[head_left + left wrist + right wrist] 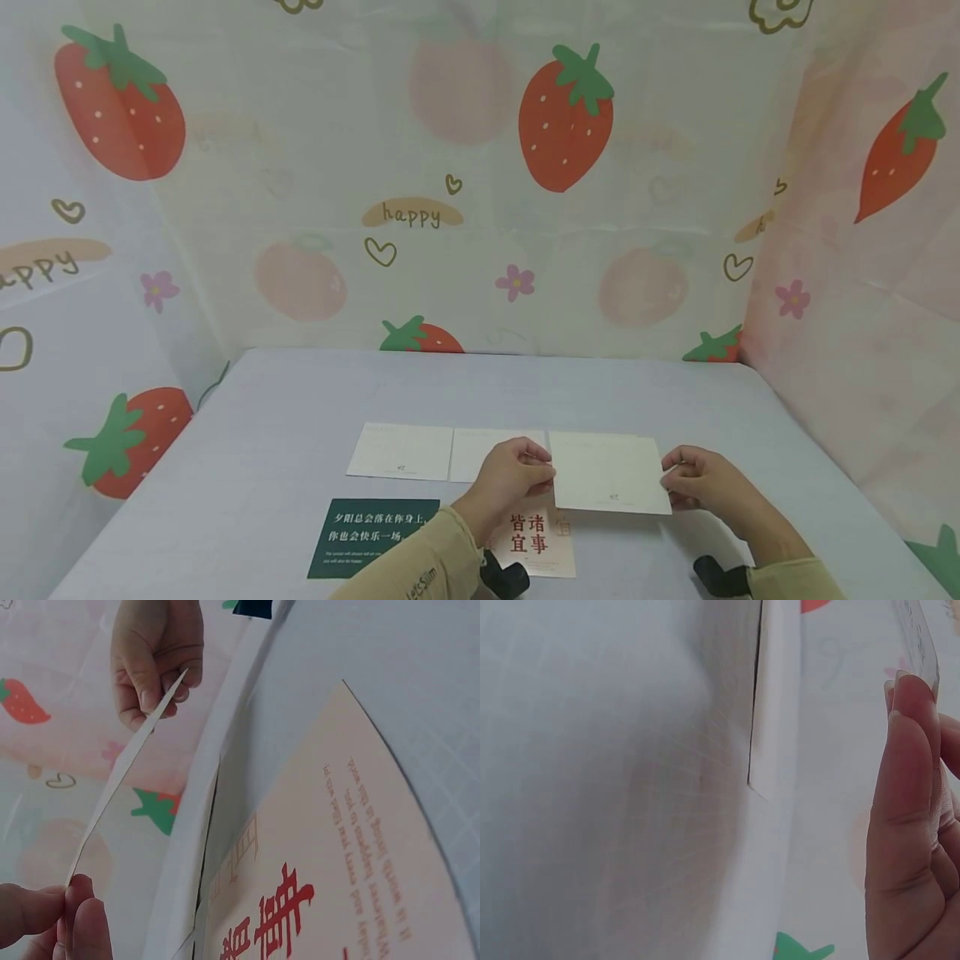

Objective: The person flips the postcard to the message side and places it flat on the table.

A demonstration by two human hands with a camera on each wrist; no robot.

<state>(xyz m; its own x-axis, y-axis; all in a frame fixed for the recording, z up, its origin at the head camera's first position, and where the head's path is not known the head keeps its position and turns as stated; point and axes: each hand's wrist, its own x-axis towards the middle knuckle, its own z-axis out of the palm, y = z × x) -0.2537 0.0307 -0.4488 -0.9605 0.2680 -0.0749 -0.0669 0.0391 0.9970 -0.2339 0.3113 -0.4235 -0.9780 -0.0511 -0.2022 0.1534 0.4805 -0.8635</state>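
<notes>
A cream postcard (611, 471) with a small mark near its lower edge is held between both hands, raised off the table. My left hand (512, 475) pinches its left edge between thumb and fingers. At the right edge, my right hand (705, 483) pinches it likewise. In the left wrist view the postcard (112, 780) appears nearly edge-on, spanning from one hand to the other. Under the left hand lies a pale pink card with red characters (540, 546), partly covered by the hand and forearm.
Two cream cards lie side by side farther back, the left one (400, 452) whole in view and the other (468, 454) partly behind the left hand. A dark green card with white writing (360, 550) lies at front left. Strawberry-printed sheets (450, 167) surround the white table (285, 392).
</notes>
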